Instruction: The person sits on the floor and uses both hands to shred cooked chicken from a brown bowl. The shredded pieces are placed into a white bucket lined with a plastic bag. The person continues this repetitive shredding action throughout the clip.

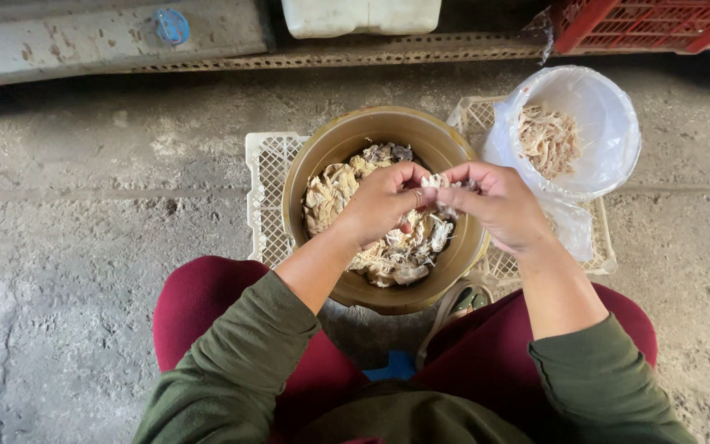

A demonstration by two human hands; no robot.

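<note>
The fingers of both hands meet over the middle of the bowl, pinched together on a small pale shred of cooked meat that sits right between the fingertips, its frayed end poking up just above them. The left hand curls in from the left, fingers clenched on the shred, with a ring showing on one finger; the right hand comes in from the right, thumb and forefinger grasping the same piece. Directly beneath the fingers lies a heap of pale and greyish shredded meat pieces in a round brass-coloured metal bowl. The bowl rests on a white plastic lattice crate lying flat on the floor. Beyond the right hand, up and to the right of the fingers, stands a white round bucket lined with a clear plastic bag, holding a smaller pile of fine, stringy shredded meat. Below the hands are olive-green sleeves and dark red trousers. All around is a rough grey concrete floor, and at the far edge sit a red plastic crate and a white plastic container.
</note>
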